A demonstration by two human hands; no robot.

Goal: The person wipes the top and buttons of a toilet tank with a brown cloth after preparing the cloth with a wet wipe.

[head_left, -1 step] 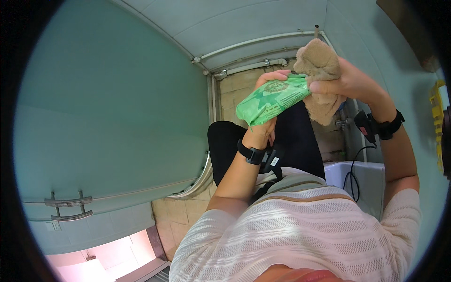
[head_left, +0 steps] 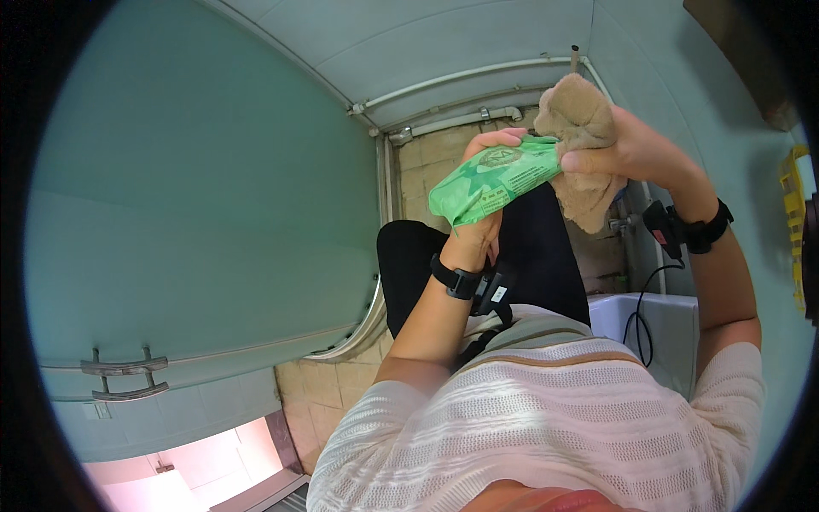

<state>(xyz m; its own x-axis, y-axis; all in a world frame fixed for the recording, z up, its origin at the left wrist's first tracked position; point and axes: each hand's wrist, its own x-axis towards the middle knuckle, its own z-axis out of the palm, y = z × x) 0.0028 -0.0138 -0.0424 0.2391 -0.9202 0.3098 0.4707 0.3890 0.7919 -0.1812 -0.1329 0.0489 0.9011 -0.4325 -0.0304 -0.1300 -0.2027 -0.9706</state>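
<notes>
A green soft plastic packet (head_left: 495,179) with print on it lies slantwise in my left hand (head_left: 491,143), whose fingers curl over its top edge from behind. Most of that palm is hidden by the packet. At the packet's right end, my right hand (head_left: 627,152) grips a bunched tan towelling cloth (head_left: 578,107). Its thumb presses over the front of the cloth, close against the packet end. The cloth's lower part hangs below the thumb, and the other right fingers are mostly hidden behind it.
A large green glass panel (head_left: 213,196) with a metal handle (head_left: 124,368) stands on the left. White pipes (head_left: 469,78) run along the far wall. At right are a white basin (head_left: 610,316), a dangling black cable (head_left: 632,331) and a yellow rack (head_left: 795,213).
The tan cloth sits very slightly lower in my right hand. Both hands and the green packet are otherwise almost unmoved.
</notes>
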